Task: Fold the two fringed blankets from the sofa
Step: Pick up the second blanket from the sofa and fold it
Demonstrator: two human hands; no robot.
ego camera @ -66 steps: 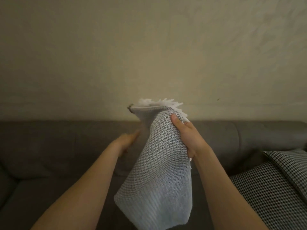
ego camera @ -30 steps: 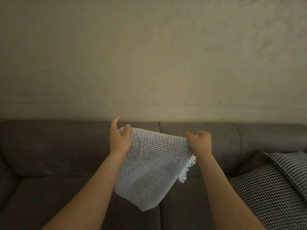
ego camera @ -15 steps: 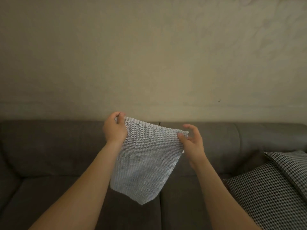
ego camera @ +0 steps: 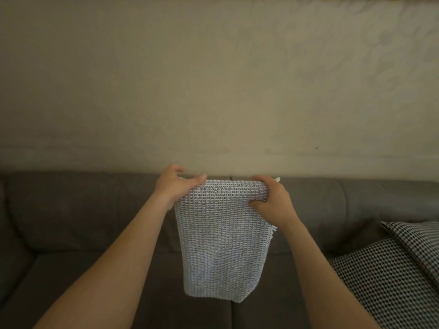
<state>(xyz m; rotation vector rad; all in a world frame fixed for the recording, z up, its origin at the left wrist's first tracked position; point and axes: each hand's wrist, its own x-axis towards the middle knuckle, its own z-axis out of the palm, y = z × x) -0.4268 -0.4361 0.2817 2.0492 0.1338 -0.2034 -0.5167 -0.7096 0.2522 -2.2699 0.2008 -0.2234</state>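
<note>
The head view, the only one, looks down at a grey sofa (ego camera: 71, 224) running along a pale wall (ego camera: 213, 79); everything below is placed against that sofa.

In front of the sofa's back cushions, near the middle seam, a light waffle-weave blanket (ego camera: 223, 245) hangs in the air as a narrow, already doubled panel. Its top edge is level with the top of the backrest and its lower edge dangles above the seat without touching it. A few white fringe strands (ego camera: 273, 230) show at its right edge, and a bit more white peeps out behind the top right corner.

The left hand (ego camera: 172, 187) pinches the top left corner, thumb pressed toward the fingers over the cloth. The right hand (ego camera: 273, 201) is closed on the top right corner, fingers curled over the fold and thumb underneath. Both forearms reach up from the bottom of the frame.

At the sofa's right end, on the seat, lies a black-and-white houndstooth cushion (ego camera: 392, 281).

As for progress, this blanket appears to be several folds in, small enough that one more halving or simply laying it down would finish it. The second blanket is not in sight. The light is dim and the seat only partly shown, so it may lie out of frame, and whether it is already folded cannot be told.
</note>
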